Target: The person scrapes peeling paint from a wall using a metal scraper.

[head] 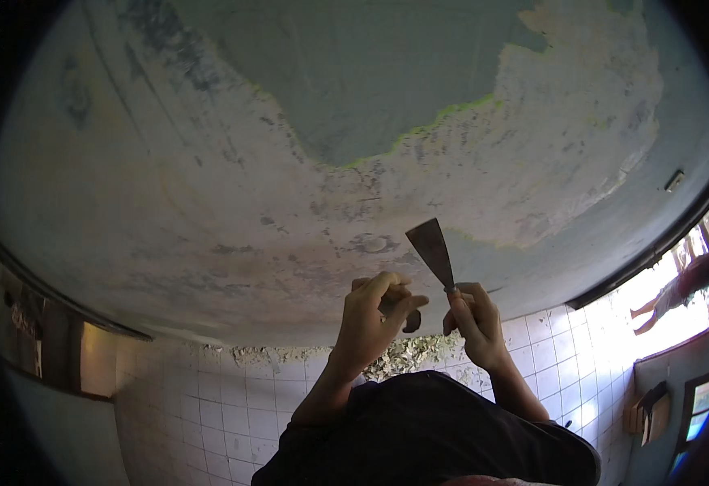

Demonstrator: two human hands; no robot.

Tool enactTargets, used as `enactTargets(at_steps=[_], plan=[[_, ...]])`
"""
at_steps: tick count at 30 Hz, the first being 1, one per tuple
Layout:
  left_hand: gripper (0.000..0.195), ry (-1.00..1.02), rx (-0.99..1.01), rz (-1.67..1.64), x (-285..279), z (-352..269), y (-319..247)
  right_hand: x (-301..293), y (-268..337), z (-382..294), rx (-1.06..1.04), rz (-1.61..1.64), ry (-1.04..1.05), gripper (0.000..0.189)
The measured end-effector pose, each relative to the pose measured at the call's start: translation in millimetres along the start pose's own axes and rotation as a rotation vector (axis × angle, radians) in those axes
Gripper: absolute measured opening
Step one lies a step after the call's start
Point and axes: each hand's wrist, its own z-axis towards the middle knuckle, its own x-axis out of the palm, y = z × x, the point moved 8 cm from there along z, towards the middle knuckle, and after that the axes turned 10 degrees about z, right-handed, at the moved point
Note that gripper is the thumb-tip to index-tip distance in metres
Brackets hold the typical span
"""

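Observation:
My right hand point(479, 328) grips a putty knife point(433, 246) by its handle, with the wide metal blade pointing up and slightly left. Beside it, my left hand point(369, 316) is raised with curled fingers and the thumb stretched towards the knife, not touching it. A small dark rounded thing point(412, 321) shows by the left thumb; whether that hand holds it cannot be made out. Before me stands a wall point(306, 225) with a large pale scraped area, dark stains and ragged edges. Grey-green paint point(360, 79) remains higher up, edged in bright yellow-green.
Paint flakes point(412, 355) lie heaped on the white tiled floor point(227, 395) along the wall's foot. A switch plate point(674, 181) sits on the wall at right. Past a bright doorway there, another person point(688, 282) is visible. A doorway point(56, 346) opens at left.

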Motion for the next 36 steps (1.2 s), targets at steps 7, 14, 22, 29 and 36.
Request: enactTargets(at_steps=[7,14,22,29,36], plan=[[0.037,0.115,-0.139,-0.154,-17,-27,40,39,-20,-11,0.23,0.24,0.184,0.025],[0.027,-0.032,-0.092,0.049,-46,-34,72,71,-29,0,0.2,0.099,0.168,0.024],[0.013,-0.151,-0.042,0.563,-60,-49,96,64,-52,-26,0.285,-0.209,0.02,0.03],[0.016,0.063,-0.223,-0.021,2,-58,152,34,-86,-55,0.369,-0.047,-0.19,0.032],[0.025,0.176,-0.441,-0.47,61,-45,138,38,-85,-57,0.436,0.288,-0.203,0.038]])
